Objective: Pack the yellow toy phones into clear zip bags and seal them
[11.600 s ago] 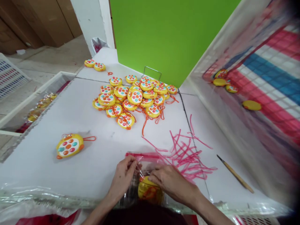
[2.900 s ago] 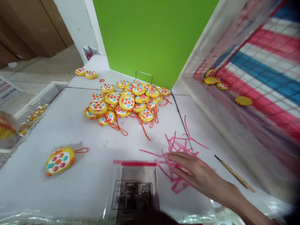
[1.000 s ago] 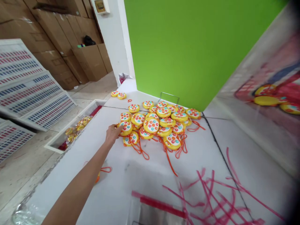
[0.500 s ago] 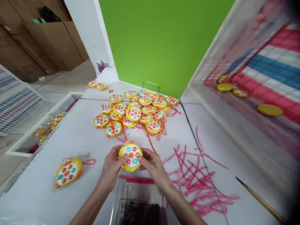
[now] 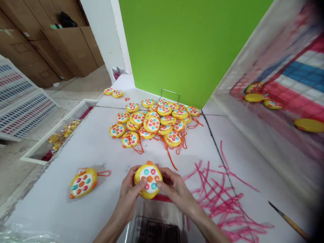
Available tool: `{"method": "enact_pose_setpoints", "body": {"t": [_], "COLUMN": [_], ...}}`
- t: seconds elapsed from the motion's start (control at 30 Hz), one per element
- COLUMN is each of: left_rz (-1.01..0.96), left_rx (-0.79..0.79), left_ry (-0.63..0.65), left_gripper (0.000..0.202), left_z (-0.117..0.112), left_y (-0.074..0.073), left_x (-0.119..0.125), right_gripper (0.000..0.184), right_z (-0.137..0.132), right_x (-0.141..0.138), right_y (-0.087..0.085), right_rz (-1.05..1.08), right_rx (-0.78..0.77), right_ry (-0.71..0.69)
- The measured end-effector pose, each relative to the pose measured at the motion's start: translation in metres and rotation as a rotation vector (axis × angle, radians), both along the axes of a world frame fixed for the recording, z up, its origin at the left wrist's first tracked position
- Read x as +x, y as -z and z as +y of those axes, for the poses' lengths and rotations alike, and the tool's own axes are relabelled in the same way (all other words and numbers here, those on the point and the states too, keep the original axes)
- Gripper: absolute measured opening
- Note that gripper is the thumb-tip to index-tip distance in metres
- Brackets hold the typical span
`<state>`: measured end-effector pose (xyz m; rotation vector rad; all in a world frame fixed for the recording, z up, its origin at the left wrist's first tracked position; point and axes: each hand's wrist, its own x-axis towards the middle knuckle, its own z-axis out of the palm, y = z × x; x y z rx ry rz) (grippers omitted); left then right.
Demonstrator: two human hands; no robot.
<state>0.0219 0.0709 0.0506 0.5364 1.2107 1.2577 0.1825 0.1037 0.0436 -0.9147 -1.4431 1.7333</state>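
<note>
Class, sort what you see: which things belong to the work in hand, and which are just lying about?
Seemingly in the work:
yellow toy, held by left hand and right hand
clear bag near the hands
heap of matching toys

Probably just lying about:
scattered pink strips
wooden-handled tool
cardboard boxes in the background

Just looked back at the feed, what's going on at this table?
The person's left hand and right hand hold a yellow toy between them, dotted face toward the camera. A clear bag lies nearer the person. Beyond the hands is a pile of similar toys; a lone toy lies to the left, pink strips and a wooden-handled tool to the right.
</note>
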Motion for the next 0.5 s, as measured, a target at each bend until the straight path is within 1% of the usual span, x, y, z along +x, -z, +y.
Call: {"method": "enact_pose_setpoints", "body": {"t": [0.07, 0.13, 0.17, 0.2, 0.23, 0.27, 0.3, 0.33, 0.37, 0.4, 0.43, 0.47, 0.5], "left_rz": [-0.095, -0.188, -0.225, -0.248, -0.238, -0.176, -0.051, 0.136, 0.359, 0.588, 0.795, 0.947, 1.061], "left_rx": [-0.113, -0.239, -0.294, -0.329, -0.329, -0.292, -0.227, -0.150, -0.069, 0.020, 0.108, 0.216, 0.361], "left_ry": [-0.026, -0.021, 0.013, 0.061, 0.090, 0.077, 0.024, -0.053, -0.110, -0.115, -0.052, 0.083, 0.228], "left_gripper": [0.032, 0.025, 0.023, 0.023, 0.026, 0.029, 0.030, 0.028, 0.024, 0.017, 0.013, 0.011, 0.011], "left_z": [0.004, 0.008, 0.009, 0.010, 0.009, 0.006, 0.002, -0.004, -0.011, -0.020, -0.030, -0.040, -0.050], "left_y": [-0.002, -0.003, -0.003, -0.003, -0.003, -0.003, -0.003, -0.002, 0.001, 0.006, 0.013, 0.022, 0.032], "left_x": [-0.006, -0.010, -0.012, -0.014, -0.017, -0.021, -0.025, -0.028, -0.030, -0.030, -0.027, -0.021, -0.012], "right_gripper": [0.043, 0.057, 0.059, 0.055, 0.047, 0.040, 0.034, 0.032, 0.031, 0.032, 0.033, 0.036, 0.038], "right_z": [0.008, 0.013, 0.015, 0.016, 0.019, 0.021, 0.025, 0.030, 0.034, 0.038, 0.041, 0.043, 0.042], "right_x": [0.005, 0.005, 0.003, 0.000, -0.003, -0.005, -0.007, -0.007, -0.006, -0.005, -0.003, 0.000, 0.003], "right_y": [-0.007, -0.013, -0.015, -0.016, -0.017, -0.017, -0.017, -0.018, -0.019, -0.020, -0.021, -0.021, -0.021], "right_rz": [-0.086, -0.190, -0.226, -0.251, -0.266, -0.276, -0.285, -0.291, -0.288, -0.270, -0.241, -0.208, -0.179], "right_rx": [0.065, 0.224, 0.313, 0.379, 0.411, 0.410, 0.383, 0.343, 0.297, 0.248, 0.194, 0.135, 0.077], "right_ry": [-0.104, -0.132, -0.136, -0.144, -0.145, -0.129, -0.090, -0.036, 0.026, 0.085, 0.131, 0.159, 0.175]}}
